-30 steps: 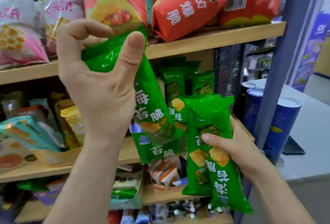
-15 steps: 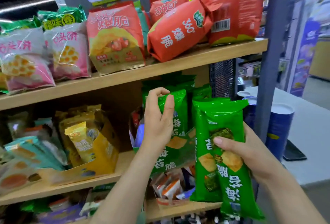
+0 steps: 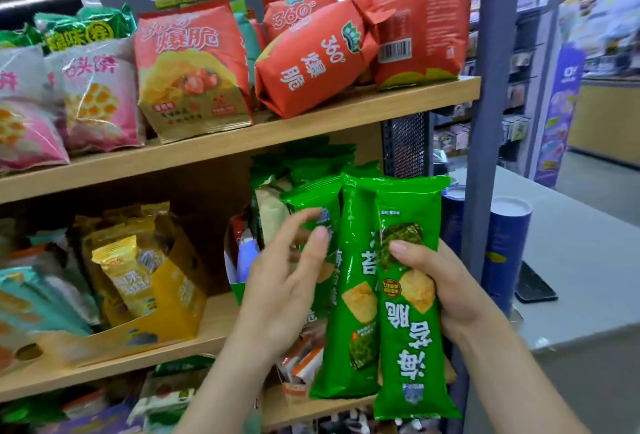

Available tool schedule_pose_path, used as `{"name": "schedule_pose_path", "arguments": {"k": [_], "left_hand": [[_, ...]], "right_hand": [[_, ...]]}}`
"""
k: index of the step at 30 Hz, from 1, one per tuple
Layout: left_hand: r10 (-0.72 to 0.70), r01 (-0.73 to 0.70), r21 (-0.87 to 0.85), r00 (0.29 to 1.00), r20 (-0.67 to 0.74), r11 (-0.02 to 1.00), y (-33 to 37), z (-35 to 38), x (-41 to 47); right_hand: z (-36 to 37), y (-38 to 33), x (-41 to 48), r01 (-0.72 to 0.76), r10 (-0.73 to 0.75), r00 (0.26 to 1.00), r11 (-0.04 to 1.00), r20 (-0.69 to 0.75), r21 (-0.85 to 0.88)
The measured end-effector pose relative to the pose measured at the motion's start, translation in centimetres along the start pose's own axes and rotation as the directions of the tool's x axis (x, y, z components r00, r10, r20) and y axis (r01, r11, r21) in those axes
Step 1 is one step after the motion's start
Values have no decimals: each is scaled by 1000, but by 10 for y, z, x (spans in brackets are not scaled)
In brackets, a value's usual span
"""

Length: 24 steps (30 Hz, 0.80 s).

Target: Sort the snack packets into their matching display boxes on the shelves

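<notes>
Top shelf (image 3: 311, 128), left: pink packets (image 3: 93, 101) stand in a row. To their right are red-orange packets (image 3: 194, 70), one of them tipped on its side.
Middle shelf, left: yellow display box (image 3: 166, 302) with yellow packets (image 3: 121, 271) upright inside.
Left hand (image 3: 287, 288): released, fingers loosely spread, holding nothing. The fingertips are in front of a shelved green packet, but blur hides whether they touch.
Shelved green packets (image 3: 311, 198): bunched upright at the right end of the middle shelf, behind the left hand. Their box is mostly hidden.
Held green packets (image 3: 408, 329): two, side by side, long ends up, just right of the shelved bunch. The right one's print is upside down.
Right hand (image 3: 446, 288): grasping both held packets, thumb across the front of the right one.
Far right: blue tubes (image 3: 505, 250) stand on the grey table (image 3: 571, 260), with a dark phone (image 3: 535, 284) lying flat beside them.
</notes>
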<state>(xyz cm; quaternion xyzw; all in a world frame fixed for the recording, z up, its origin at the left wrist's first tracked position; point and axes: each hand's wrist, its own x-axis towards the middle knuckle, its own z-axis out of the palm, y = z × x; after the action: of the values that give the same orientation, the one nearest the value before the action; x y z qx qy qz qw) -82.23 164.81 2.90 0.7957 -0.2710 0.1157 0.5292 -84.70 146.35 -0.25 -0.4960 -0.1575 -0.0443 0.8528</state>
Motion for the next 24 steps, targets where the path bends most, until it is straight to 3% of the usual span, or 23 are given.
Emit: {"name": "schedule_pose_path", "arguments": {"k": [2, 3, 6, 10, 12, 14, 15, 17, 20, 24], "left_hand": [[-92, 114, -86, 970, 226, 990, 3, 5, -20], [-122, 147, -88, 963, 241, 985, -2, 8, -26], [-207, 224, -178, 972, 110, 958, -15, 9, -33], [-201, 185, -138, 973, -113, 973, -27, 1, -48], [-203, 177, -158, 966, -162, 971, -27, -4, -56], [-198, 167, -212, 970, -139, 963, -26, -7, -61], [-192, 161, -243, 976, -107, 956, -25, -6, -62], [-173, 158, -292, 985, -26, 943, -24, -3, -62], [-152, 167, -336, 986, 71, 927, -25, 1, -60], [-80, 116, -232, 984, 161, 966, -23, 2, -58]], "right_hand": [[6, 4, 1, -20, 20, 1000, 999, 17, 30], [10, 5, 2, -32, 32, 999, 999, -8, 33], [23, 8, 1, -49, 44, 986, 998, -160, -29], [26, 6, -7, 22, -144, 947, 921, -287, -390], [21, 1, -15, 61, -282, 925, 773, -255, -632], [21, -2, -18, 122, -396, 912, 512, -108, -850], [22, -2, -17, 154, -422, 905, 431, -48, -889], [21, 5, -13, 173, -444, 894, 453, -53, -874], [34, 7, -10, 141, -294, 952, 662, -82, -737], [41, 7, -7, 47, -220, 967, 640, -125, -767]]}}
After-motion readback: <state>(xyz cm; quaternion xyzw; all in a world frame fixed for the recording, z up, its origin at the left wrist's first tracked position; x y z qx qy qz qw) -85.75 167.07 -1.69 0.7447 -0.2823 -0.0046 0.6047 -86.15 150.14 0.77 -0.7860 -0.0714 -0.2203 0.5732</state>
